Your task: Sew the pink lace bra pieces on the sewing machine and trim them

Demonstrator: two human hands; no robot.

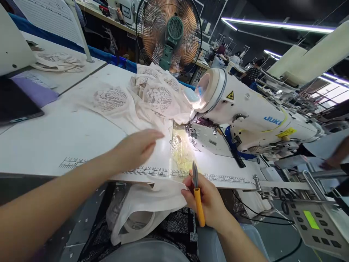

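My right hand (205,200) is at the table's front edge, holding small scissors (198,203) with an orange handle and blades pointing up. Its thumb and fingertips also pinch the end of a white fabric piece (160,194), which hangs over the edge towards my lap. Over the white table my left hand (137,145) hovers with fingers stretched out to the right, holding nothing. Ahead of it lies a heap of white lace-patterned fabric (159,96), reaching the needle area of a JUKI sewing machine (245,105).
A ruler strip (152,171) runs along the front edge. Yellowish tape (181,149) covers the table before the needle. A dark phone (19,103) lies at left, a big fan (169,36) stands behind, and a control panel (317,225) is at lower right. Other people sit in the background.
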